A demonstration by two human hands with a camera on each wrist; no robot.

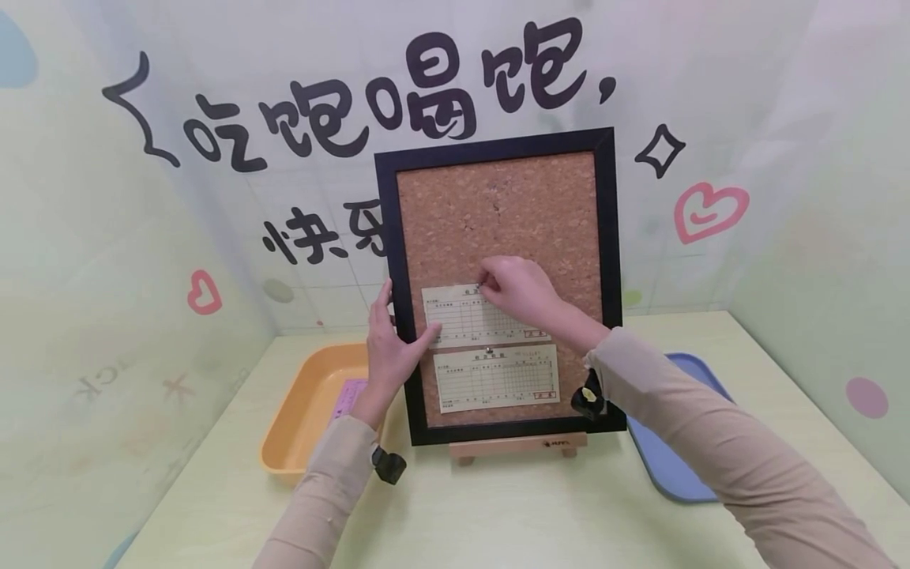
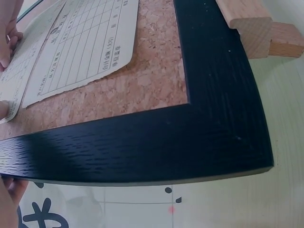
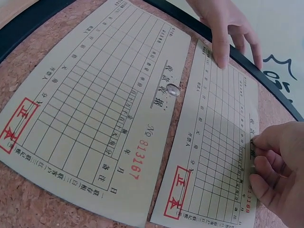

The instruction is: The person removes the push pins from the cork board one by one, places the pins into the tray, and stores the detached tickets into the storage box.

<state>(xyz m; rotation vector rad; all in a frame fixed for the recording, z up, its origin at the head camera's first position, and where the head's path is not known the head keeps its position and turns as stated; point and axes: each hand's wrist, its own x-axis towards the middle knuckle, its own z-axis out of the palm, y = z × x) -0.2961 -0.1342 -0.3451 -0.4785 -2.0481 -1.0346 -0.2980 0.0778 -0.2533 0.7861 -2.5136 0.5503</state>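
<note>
A cork board (image 1: pixel 498 213) with a black frame leans on a small wooden easel (image 1: pixel 515 449). Two printed receipt slips lie flat on its lower half. A tack (image 3: pixel 173 90) with a shiny round head sits at the top of the lower receipt (image 1: pixel 498 379). My right hand (image 1: pixel 522 291) pinches a small tack, mostly hidden by the fingers, at the top edge of the upper receipt (image 1: pixel 448 312). My left hand (image 1: pixel 394 348) grips the board's left edge, thumb pressing the upper receipt's left side, fingers behind the frame.
An orange tray (image 1: pixel 284 427) stands left of the board, with a pink-purple slip (image 1: pixel 347 397) inside. On the right is a blue tray (image 1: pixel 671 454), partly behind the right forearm. A printed wall (image 1: pixel 320 47) rises behind the table.
</note>
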